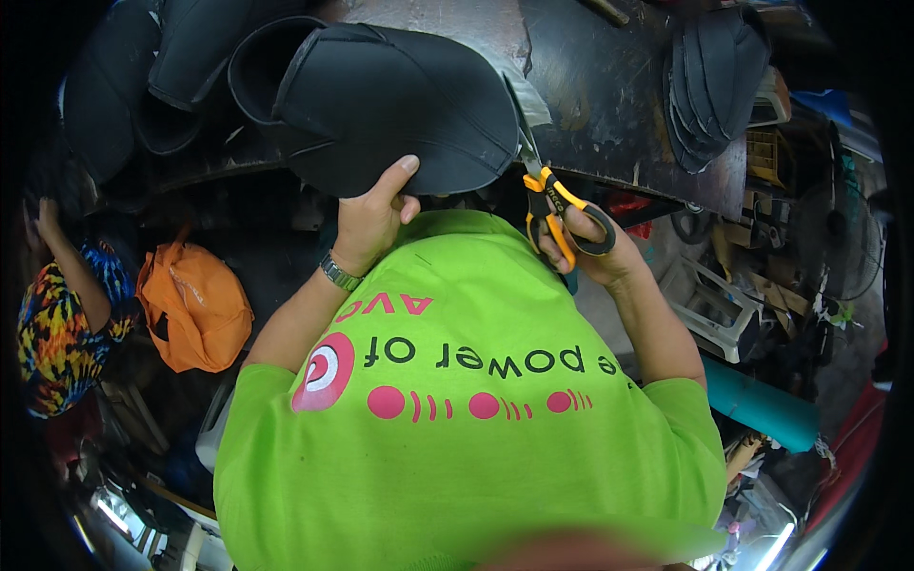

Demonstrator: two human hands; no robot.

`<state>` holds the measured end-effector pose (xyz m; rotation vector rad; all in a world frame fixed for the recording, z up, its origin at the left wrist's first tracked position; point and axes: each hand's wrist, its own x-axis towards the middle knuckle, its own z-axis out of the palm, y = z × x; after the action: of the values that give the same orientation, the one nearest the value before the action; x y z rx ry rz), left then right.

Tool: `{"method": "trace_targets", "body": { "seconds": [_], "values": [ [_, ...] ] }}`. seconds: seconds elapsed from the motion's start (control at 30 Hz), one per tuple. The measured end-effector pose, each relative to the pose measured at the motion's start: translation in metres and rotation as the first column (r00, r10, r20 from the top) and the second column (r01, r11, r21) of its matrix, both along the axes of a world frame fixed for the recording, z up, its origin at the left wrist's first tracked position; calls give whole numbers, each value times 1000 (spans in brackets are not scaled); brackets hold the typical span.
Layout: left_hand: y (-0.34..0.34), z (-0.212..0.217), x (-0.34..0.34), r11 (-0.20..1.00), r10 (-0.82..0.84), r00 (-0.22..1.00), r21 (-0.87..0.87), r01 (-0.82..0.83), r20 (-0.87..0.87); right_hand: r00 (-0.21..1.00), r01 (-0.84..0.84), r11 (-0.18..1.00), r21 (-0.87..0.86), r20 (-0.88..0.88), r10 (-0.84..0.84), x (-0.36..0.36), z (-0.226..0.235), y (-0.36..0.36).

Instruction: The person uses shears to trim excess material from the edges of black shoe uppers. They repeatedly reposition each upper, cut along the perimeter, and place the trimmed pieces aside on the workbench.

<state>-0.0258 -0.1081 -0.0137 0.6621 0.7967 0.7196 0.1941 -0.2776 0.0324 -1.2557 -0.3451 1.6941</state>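
Note:
My left hand (373,214), with a metal-band watch at the wrist, grips the near edge of a black stitched piece (409,109) that looks like a boot upper. Its thumb lies on top; the fingers beneath are mostly hidden. The piece has raised seams and a rounded right end, held over the table's front edge. My right hand (595,249) is closed round the orange and black handles of a pair of scissors (545,183). The scissor blades point away from me and meet the piece's rounded right edge. How far the blades are spread is hard to see.
A dark worn table (609,105) lies ahead. More black pieces (114,86) lie at the left, and a stack of them (714,86) sits at the right. An orange bag (195,305), another person's patterned sleeve (57,333) and a teal roll (762,404) flank me.

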Motion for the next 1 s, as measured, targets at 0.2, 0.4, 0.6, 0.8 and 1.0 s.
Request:
{"method": "trace_targets", "body": {
  "seconds": [0.2, 0.4, 0.6, 0.8, 1.0],
  "values": [
    [1, -4, -12, 1000, -28, 999, 1, 28, 31, 996, -62, 992, 109, -63, 69, 0, -10, 12],
    [2, -11, -23, 994, -91, 995, 50, 93, -32, 997, -78, 986, 146, -15, 81, -4, -6, 26],
    [4, -14, -28, 988, -118, 993, 96, 120, -26, 995, -72, 991, 117, 77, 63, -11, 1, 24],
    [3, -15, -28, 984, -137, 988, 109, 144, -72, 993, -20, 998, 51, 113, 14, -13, 8, 21],
    [5, -21, -33, 985, -153, 987, 78, 156, -40, 994, -35, 998, 45, 108, 30, -6, 11, 16]
  ]
}}
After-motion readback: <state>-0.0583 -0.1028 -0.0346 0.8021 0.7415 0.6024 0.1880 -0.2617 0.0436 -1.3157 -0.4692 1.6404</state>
